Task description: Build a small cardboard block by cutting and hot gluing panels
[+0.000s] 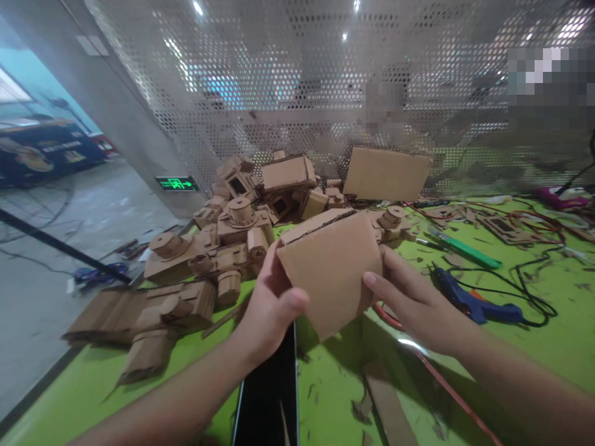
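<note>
A plain brown cardboard box (331, 272) is held up, tilted, above the green table in the middle of the view. My left hand (274, 310) grips its left side, thumb on the near face and the other fingers partly hidden behind it. On the right edge, my right hand (409, 297) pinches the box with the thumb on the near face. Rough corrugated edges show along the top of the box. Beneath my left hand lies a dark flat panel (267, 402). A cardboard strip (388, 402) rests on the table below the box.
Several cardboard camera models (239, 217) are piled at the left and back. Right of my hands lie a blue glue gun (478, 300) with its black cord and a green cutter knife (469, 249). A red cable (455, 390) crosses the green table (548, 371). Perforated metal mesh (288, 62) stands behind.
</note>
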A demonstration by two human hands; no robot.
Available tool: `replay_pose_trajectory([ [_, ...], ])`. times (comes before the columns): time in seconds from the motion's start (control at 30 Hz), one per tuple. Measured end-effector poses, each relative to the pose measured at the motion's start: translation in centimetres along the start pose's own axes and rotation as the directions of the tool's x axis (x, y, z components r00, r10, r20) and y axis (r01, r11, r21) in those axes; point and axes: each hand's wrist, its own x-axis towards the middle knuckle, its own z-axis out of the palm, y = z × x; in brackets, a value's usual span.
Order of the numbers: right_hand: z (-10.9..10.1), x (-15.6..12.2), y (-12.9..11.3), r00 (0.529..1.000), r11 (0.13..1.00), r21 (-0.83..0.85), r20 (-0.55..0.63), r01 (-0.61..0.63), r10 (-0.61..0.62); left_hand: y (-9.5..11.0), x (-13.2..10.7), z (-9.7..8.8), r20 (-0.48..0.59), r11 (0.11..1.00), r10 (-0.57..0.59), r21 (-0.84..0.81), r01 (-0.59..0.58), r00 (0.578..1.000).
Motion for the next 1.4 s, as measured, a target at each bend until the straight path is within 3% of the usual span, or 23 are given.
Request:
replay_pose_trajectory([
  [0.17, -0.6, 0.2, 0.4, 0.989, 0.989, -0.078, 0.085, 0.128, -0.122, 0.9, -0.2, 0.2, -0.105, 0.966, 0.012, 0.256, 0.015, 0.994],
  [0.3, -0.7, 0.5, 0.7, 0.982, 0.980, -0.053, 0.005, 0.189, -0.189, 0.9, -0.1, 0.4, 0.047, 0.940, 0.106, 0.322, -0.115, 0.993],
  [0.63, -0.6, 0.4, 0.8, 0.964, 0.971, -0.133, -0.155, 0.198, -0.218, 0.1, 0.1, -0.9, 0.201, 0.809, 0.256, 0.491, -0.323, 0.946],
  [1.0, -0.5, 0.0, 0.7, 0.980, 0.983, -0.090, -0.100, 0.161, -0.170, 0.4, -0.1, -1.2, 0.182, 0.835, 0.218, 0.474, -0.280, 0.959],
  [1.2, -0.7, 0.2, 0.1, 0.977, 0.982, -0.058, -0.104, 0.181, -0.186, 0.0, 0.0, -1.6, 0.262, 0.860, 0.194, 0.419, -0.293, 0.945],
  [1.4, -1.1, 0.0, -0.2, 0.996, 0.997, 0.005, 0.024, 0.080, -0.080, -0.3, 0.1, -1.6, 0.284, 0.938, 0.081, 0.303, -0.170, 0.956],
])
